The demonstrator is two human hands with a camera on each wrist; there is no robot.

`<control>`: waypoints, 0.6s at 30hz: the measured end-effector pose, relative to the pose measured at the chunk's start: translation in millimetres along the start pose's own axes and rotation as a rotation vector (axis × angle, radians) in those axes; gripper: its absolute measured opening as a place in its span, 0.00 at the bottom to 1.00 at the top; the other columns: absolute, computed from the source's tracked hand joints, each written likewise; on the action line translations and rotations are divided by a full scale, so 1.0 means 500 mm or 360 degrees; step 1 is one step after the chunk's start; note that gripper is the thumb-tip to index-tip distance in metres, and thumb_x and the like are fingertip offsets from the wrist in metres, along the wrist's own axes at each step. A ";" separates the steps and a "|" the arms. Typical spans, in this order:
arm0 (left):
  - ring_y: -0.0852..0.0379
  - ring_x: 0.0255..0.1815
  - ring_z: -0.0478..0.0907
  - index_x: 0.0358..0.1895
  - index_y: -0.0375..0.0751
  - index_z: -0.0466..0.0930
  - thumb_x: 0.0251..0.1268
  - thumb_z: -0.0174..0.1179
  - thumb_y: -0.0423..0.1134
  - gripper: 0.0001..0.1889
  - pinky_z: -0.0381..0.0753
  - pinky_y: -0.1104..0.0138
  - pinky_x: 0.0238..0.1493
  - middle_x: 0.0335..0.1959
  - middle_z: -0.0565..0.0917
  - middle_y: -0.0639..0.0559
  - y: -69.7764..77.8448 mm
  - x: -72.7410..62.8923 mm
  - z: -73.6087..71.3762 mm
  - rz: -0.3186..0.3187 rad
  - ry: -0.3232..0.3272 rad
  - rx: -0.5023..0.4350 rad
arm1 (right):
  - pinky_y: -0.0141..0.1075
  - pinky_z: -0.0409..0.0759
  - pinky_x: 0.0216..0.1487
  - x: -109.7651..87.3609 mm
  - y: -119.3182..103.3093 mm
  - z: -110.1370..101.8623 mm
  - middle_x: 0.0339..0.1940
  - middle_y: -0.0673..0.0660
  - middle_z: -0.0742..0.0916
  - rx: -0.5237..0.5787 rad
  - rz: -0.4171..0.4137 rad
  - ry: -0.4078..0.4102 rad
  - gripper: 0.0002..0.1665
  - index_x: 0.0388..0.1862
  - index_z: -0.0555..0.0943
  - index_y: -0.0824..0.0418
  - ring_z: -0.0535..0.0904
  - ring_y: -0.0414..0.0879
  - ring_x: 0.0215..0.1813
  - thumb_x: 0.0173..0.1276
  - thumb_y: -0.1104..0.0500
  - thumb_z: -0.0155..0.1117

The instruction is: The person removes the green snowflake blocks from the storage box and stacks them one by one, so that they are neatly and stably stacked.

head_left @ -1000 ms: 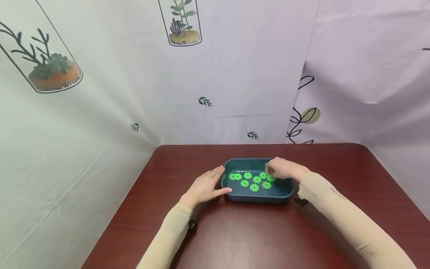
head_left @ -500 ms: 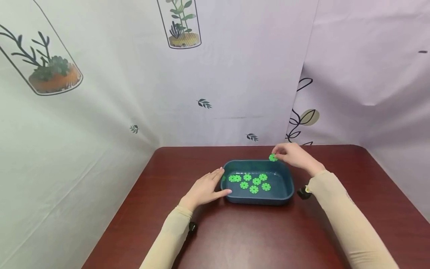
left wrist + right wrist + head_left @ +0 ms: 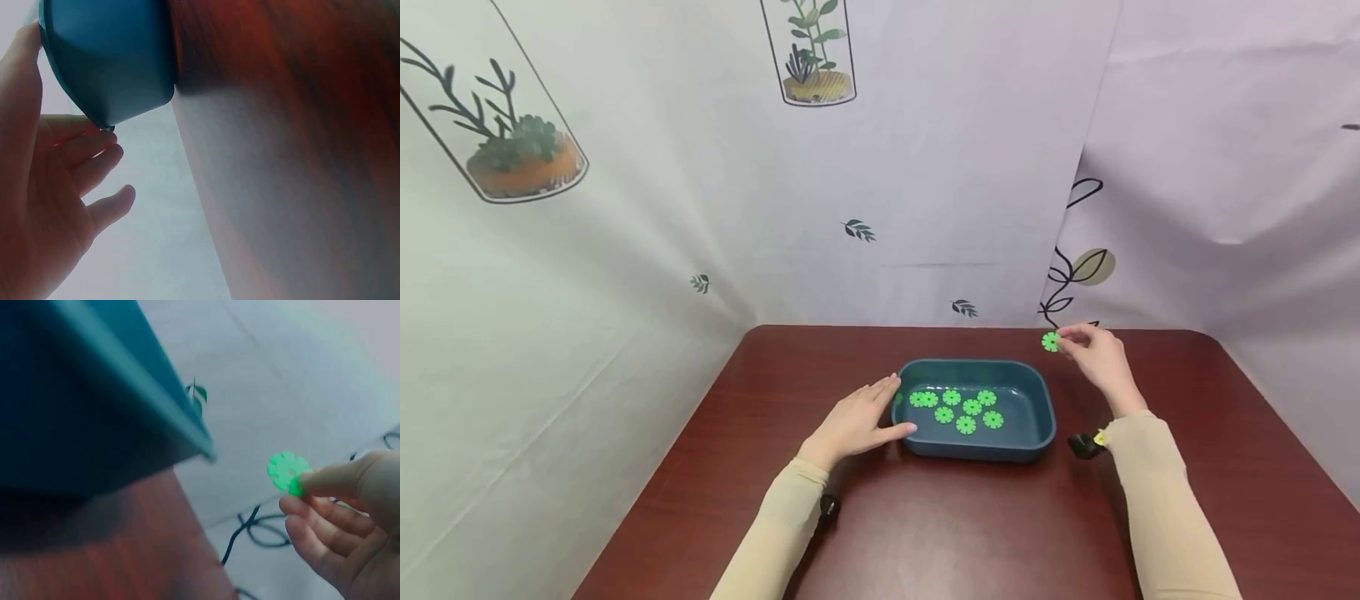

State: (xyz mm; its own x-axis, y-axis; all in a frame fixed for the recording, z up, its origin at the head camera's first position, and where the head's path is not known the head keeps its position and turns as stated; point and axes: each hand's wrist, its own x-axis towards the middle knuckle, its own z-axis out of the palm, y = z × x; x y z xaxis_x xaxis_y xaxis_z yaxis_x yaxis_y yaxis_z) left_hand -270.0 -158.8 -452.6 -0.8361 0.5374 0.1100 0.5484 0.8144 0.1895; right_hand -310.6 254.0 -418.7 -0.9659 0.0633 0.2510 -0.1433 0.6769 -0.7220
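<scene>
The person's right hand [image 3: 1097,362] pinches a bright green notched disc [image 3: 1048,342] between thumb and fingertips, holding it up by one edge beyond the far right corner of a dark teal rectangular tray [image 3: 976,452], clear of the rim. The right wrist view shows the thumb lying over the disc's edge, with slots around its outline and a small hole in the middle. The left hand [image 3: 853,423] rests at the tray's left end, its fingers extended along the rim and its thumb apart from them, reaching over the near left corner. Inside the tray, eight similar green discs [image 3: 966,425] lie scattered on the bottom, mostly toward the left and middle; the two leftmost touch or overlap, though which cannot be told. The tray stands on a glossy reddish-brown desk [image 3: 992,533], near its far edge. Cream sleeves [image 3: 1168,517] cover both forearms, and a small black device [image 3: 1084,447] sits by the right wrist. Behind the desk hangs a pale cloth [image 3: 940,167] printed with leaves and potted plants in outlined glass vessels.
</scene>
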 end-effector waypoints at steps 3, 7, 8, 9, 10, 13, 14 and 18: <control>0.51 0.78 0.61 0.79 0.40 0.58 0.65 0.51 0.74 0.50 0.61 0.55 0.75 0.78 0.63 0.46 0.001 -0.002 -0.002 -0.0010 -0.0007 -0.0024 | 0.40 0.79 0.39 -0.006 0.026 0.003 0.43 0.67 0.87 -0.0017 0.0088 0.0038 0.19 0.57 0.82 0.69 0.84 0.58 0.43 0.75 0.56 0.61; 0.51 0.77 0.61 0.79 0.40 0.58 0.65 0.51 0.74 0.51 0.62 0.55 0.74 0.78 0.63 0.46 0.001 0.001 -0.008 -0.0013 -0.0029 -0.0058 | 0.38 0.76 0.37 -0.011 0.061 0.006 0.39 0.67 0.88 -0.0036 0.0180 0.0012 0.19 0.55 0.82 0.71 0.83 0.56 0.40 0.74 0.58 0.61; 0.51 0.77 0.61 0.79 0.40 0.58 0.65 0.51 0.74 0.51 0.62 0.55 0.74 0.78 0.63 0.46 0.002 0.002 -0.009 -0.0015 -0.0033 -0.0062 | 0.38 0.77 0.37 -0.012 0.069 0.007 0.39 0.67 0.88 -0.0038 0.0195 -0.0006 0.19 0.55 0.82 0.72 0.83 0.55 0.40 0.74 0.58 0.61; 0.51 0.77 0.61 0.79 0.40 0.58 0.64 0.51 0.74 0.51 0.62 0.55 0.74 0.78 0.63 0.46 0.002 0.002 -0.009 -0.0017 -0.0036 -0.0065 | 0.38 0.77 0.37 -0.014 0.076 0.008 0.39 0.67 0.88 -0.0038 0.0211 -0.0028 0.19 0.55 0.82 0.72 0.83 0.55 0.40 0.74 0.58 0.61; 0.51 0.77 0.61 0.79 0.40 0.58 0.64 0.52 0.74 0.51 0.62 0.55 0.74 0.78 0.63 0.46 0.002 0.002 -0.009 -0.0018 -0.0036 -0.0068 | 0.38 0.77 0.38 -0.015 0.083 0.009 0.39 0.67 0.88 -0.0033 0.0222 -0.0048 0.20 0.55 0.82 0.73 0.84 0.54 0.40 0.74 0.59 0.61; 0.51 0.77 0.61 0.79 0.40 0.57 0.64 0.52 0.74 0.51 0.61 0.55 0.75 0.78 0.63 0.46 0.002 0.002 -0.007 -0.0023 -0.0040 -0.0064 | 0.37 0.78 0.37 -0.017 0.100 0.012 0.38 0.66 0.89 -0.0042 0.0244 -0.0096 0.19 0.54 0.82 0.74 0.84 0.52 0.39 0.74 0.60 0.61; 0.51 0.77 0.61 0.79 0.40 0.57 0.64 0.52 0.74 0.51 0.61 0.55 0.75 0.78 0.63 0.46 0.001 0.002 -0.006 -0.0023 -0.0039 -0.0067 | 0.37 0.78 0.37 -0.017 0.105 0.013 0.37 0.65 0.89 -0.0044 0.0246 -0.0106 0.19 0.54 0.82 0.74 0.84 0.51 0.38 0.73 0.60 0.61; 0.51 0.77 0.62 0.79 0.40 0.58 0.64 0.54 0.73 0.51 0.62 0.55 0.74 0.78 0.64 0.46 0.000 0.001 -0.003 -0.0032 -0.0027 -0.0088 | 0.36 0.77 0.36 -0.015 0.118 0.016 0.35 0.64 0.88 -0.0046 0.0262 -0.0147 0.19 0.53 0.82 0.75 0.82 0.50 0.36 0.72 0.61 0.61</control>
State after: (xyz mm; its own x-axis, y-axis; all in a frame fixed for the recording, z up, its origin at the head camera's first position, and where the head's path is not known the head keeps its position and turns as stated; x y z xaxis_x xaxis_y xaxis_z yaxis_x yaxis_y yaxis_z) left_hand -270.7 -158.9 -451.0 -0.8465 0.5249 0.0888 0.5294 0.8121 0.2454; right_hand -313.6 287.3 -468.3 -0.9917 0.1082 0.0700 0.0232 0.6840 -0.7291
